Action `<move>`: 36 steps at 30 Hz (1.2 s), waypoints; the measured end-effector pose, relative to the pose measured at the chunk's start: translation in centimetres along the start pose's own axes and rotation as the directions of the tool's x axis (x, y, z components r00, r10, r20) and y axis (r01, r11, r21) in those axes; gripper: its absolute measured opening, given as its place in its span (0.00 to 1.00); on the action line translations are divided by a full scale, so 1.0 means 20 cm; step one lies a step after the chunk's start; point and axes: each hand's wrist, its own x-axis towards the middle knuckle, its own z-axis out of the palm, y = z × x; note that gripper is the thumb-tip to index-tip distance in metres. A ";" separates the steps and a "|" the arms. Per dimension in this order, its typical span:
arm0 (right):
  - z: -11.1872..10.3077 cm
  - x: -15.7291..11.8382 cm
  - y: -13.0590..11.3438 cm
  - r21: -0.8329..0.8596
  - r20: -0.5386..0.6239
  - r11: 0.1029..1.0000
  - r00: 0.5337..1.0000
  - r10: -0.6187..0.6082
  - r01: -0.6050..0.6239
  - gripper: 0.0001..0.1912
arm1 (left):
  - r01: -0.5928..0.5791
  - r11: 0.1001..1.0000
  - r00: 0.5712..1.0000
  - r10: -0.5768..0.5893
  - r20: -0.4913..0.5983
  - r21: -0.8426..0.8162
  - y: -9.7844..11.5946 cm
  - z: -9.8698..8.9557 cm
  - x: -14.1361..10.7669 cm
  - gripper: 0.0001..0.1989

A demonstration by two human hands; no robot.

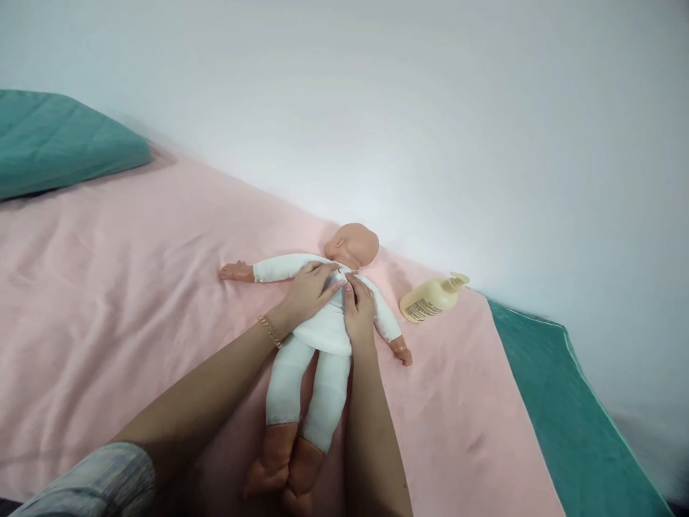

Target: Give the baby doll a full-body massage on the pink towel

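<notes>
A baby doll (323,327) with a white cloth body and bare plastic head, hands and feet lies stretched out on a pink sheet, its head turned away so that no face shows. My left hand (312,291) rests on the left side of its upper back, fingers spread and pointing toward the neck. On the right side of the upper back lies my right hand (359,305), its fingers partly bent against the cloth. The two thumbs are close together near the middle. Neither hand holds anything.
To the right of the doll, a yellow pump bottle (428,300) lies tilted on the pink sheet (108,287). Green quilted fabric (64,143) is at the far left, and more green fabric (570,402) at the right. A pale wall (377,108) stands behind.
</notes>
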 end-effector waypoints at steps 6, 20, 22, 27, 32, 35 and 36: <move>0.00 0.01 0.00 0.009 0.019 1.000 1.000 0.004 -0.004 0.25 | 0.006 0.999 1.000 -0.006 0.004 -0.053 -0.01 0.00 0.01 0.21; -0.24 -0.18 -0.17 0.170 0.111 0.985 0.993 -0.050 0.031 0.13 | 0.066 0.914 0.956 0.056 0.287 -0.400 0.11 -0.37 -0.09 0.27; -0.26 -0.20 -0.18 0.162 0.187 0.985 0.978 -0.090 0.059 0.13 | 0.069 0.931 0.917 0.083 0.391 -0.360 0.09 -0.42 -0.11 0.28; -0.28 -0.23 -0.18 0.186 0.327 0.981 0.937 -0.122 0.063 0.14 | 0.146 0.926 0.847 0.064 0.527 -0.348 0.07 -0.47 -0.15 0.26; -0.27 -0.23 -0.16 0.177 0.411 0.984 0.909 -0.061 -0.014 0.16 | 0.258 0.853 0.774 0.098 0.626 -0.454 0.10 -0.43 -0.15 0.29; -0.25 -0.22 -0.14 0.167 0.448 0.984 0.894 -0.018 -0.063 0.17 | 0.290 0.831 0.747 0.114 0.655 -0.476 0.11 -0.39 -0.14 0.30; -0.25 -0.22 -0.14 0.168 0.453 0.983 0.891 -0.012 -0.072 0.16 | 0.294 0.832 0.752 0.103 0.652 -0.471 0.11 -0.38 -0.14 0.30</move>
